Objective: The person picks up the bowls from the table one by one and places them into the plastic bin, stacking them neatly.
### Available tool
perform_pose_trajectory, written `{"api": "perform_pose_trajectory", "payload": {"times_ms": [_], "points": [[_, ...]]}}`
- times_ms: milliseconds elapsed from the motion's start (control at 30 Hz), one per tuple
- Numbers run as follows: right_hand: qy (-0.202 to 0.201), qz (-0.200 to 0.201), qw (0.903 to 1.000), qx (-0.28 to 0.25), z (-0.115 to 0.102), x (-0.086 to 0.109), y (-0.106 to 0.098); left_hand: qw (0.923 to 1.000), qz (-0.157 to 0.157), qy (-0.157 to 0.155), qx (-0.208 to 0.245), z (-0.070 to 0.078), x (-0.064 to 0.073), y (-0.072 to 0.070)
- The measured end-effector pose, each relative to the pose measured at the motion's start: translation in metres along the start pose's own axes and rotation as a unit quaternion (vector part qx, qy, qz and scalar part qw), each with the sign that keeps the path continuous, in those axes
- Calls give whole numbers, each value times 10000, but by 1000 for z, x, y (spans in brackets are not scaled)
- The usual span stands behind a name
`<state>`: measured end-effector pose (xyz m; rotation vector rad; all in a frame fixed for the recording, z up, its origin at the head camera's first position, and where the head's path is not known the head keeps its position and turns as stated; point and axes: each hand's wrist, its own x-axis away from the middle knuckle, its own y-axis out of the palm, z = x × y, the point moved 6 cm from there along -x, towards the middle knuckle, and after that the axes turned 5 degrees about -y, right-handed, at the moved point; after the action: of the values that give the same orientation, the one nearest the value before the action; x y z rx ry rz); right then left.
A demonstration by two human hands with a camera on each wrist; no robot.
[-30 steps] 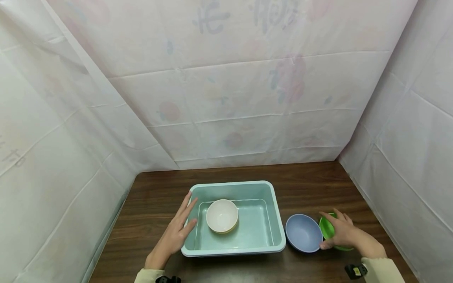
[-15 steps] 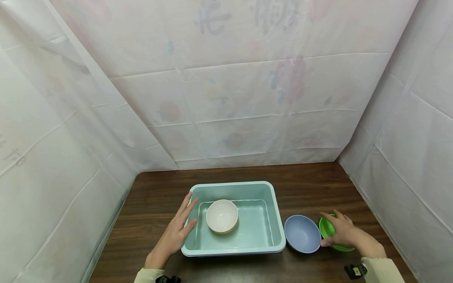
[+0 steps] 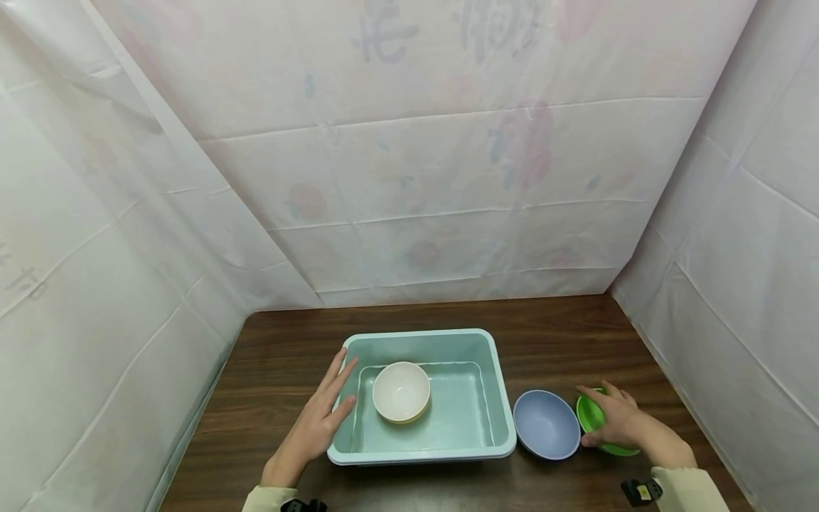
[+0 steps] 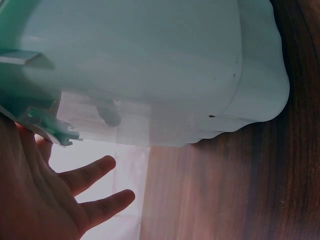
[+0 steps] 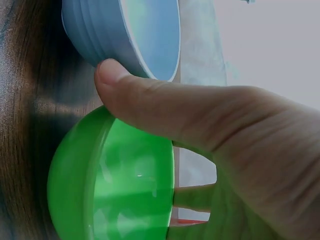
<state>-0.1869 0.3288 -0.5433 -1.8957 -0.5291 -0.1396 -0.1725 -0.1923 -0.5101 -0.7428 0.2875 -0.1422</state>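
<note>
A pale green plastic tub [image 3: 441, 453] stands on the table. Inside it, left of centre, sits a white bowl [image 3: 402, 391] with a yellowish edge showing beneath. My left hand [image 3: 318, 419] rests at the tub's left rim, its fingers straight and spread; in the left wrist view two fingers reach past the tub's outer wall. To the right of the tub stands a blue bowl [image 3: 547, 424], close against it. My right hand [image 3: 617, 419] spans a green bowl [image 5: 132, 185] from above and grips it, with the thumb [image 5: 112, 75] between the green and blue bowls.
The dark wood table [image 3: 281, 355] extends behind and to the left of the tub. White printed sheeting [image 3: 422, 213] hangs at the back and on both sides, close to the table's edges.
The blue bowl has shifted slightly left, toward the tub, and a small gap shows between it and the green bowl. My left hand has stayed at the tub.
</note>
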Motion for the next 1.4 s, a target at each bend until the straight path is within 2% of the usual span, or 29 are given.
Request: {"api": "perform_pose_trajectory", "payload": {"times_ms": [133,400,600,967,1167,1400], "points": [[-191,197,9996,108,-2,0,-1,10000,29,83,8,-1,0,0],[-400,557,9972,300,-2,-2,-3,10000,7,3,53,-1,0,0],[-330,572,9974,295,0,-6,-5,9999,59,58,-121,-1,0,0],[-75,520,9985,147,6,-11,-7,9999,23,-97,58,-2,0,2],[-144,580,9980,227,3,-14,-14,10000,51,13,-50,-2,1,2],[129,616,9970,455,2,-14,-25,10000,56,25,-9,0,0,0]]}}
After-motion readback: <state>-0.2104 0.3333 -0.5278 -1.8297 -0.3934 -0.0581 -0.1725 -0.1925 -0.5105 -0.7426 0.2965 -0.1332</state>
